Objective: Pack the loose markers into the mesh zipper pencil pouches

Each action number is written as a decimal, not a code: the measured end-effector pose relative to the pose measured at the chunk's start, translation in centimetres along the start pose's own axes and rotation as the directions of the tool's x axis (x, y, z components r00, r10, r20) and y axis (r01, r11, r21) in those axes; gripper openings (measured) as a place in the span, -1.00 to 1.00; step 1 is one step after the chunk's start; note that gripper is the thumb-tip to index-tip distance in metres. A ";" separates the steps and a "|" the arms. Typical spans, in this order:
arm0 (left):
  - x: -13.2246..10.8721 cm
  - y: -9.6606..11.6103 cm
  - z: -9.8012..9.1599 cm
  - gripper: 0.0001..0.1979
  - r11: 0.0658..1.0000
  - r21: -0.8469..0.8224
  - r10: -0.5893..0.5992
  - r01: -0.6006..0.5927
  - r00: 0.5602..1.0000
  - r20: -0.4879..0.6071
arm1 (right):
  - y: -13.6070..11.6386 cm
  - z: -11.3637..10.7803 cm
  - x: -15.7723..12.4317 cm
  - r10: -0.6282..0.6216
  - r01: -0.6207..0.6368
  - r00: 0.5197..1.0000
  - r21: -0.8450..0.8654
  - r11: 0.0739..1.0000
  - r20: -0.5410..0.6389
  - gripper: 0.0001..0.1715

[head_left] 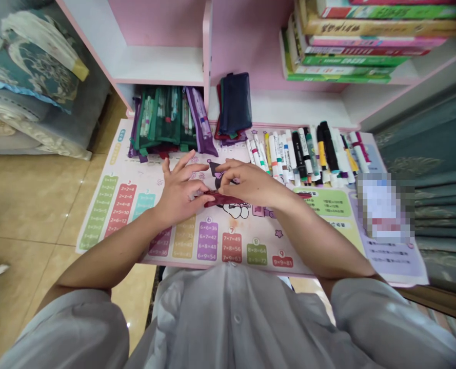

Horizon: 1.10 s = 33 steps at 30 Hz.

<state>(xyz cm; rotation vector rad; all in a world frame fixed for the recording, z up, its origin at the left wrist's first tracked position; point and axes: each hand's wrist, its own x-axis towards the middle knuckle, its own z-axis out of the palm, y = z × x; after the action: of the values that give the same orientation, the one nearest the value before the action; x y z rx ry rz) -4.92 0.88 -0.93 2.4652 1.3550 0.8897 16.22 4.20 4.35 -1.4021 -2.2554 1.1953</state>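
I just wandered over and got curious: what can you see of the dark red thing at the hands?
The dark red thing looks like a slim, soft fabric pouch, lying crosswise over the printed mat. The left hand seems to pinch its left end; the right hand partly covers it from above. A red strip farther right may be its other end. Any contents can't be made out.

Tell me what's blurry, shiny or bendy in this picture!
Head view: blocky squares blur what looks like a phone; head view: little glints shine on the floor; head view: sleeves look stretched and books lean near the edges; head view: left hand, right hand and red pouch show no strong blur.
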 end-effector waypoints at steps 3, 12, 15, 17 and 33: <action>-0.1 0.0 0.0 -0.67 1.000 -0.010 -0.005 0.005 1.000 0.013 | 0.0 -0.1 -0.1 0.014 -0.014 1.000 0.001 1.000 0.007 -0.86; 0.1 0.3 -0.3 -0.68 1.000 -0.017 0.003 -0.002 0.999 0.041 | 0.0 -0.1 -0.2 0.015 -0.015 1.000 -0.017 1.000 0.018 -0.85; 0.1 0.4 -0.4 -0.69 1.000 -0.018 0.007 -0.006 0.999 0.048 | -0.2 -0.2 -0.2 0.025 -0.025 0.999 -0.023 0.999 0.031 -0.85; 0.2 0.4 -0.4 -0.70 1.000 -0.015 0.001 -0.001 0.998 0.056 | -0.2 -0.3 -0.3 0.033 -0.032 0.999 -0.026 0.999 0.036 -0.85; 0.2 0.2 -0.6 -0.71 1.000 -0.015 -0.022 0.023 0.997 0.077 | 0.1 -0.7 -0.4 -0.004 0.004 1.000 -0.012 1.000 0.014 -0.82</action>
<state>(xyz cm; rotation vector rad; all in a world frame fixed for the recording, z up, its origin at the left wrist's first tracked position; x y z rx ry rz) -5.09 0.87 -0.25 2.4406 1.3422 0.7895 16.88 4.30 4.81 -1.3970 -2.2773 1.1958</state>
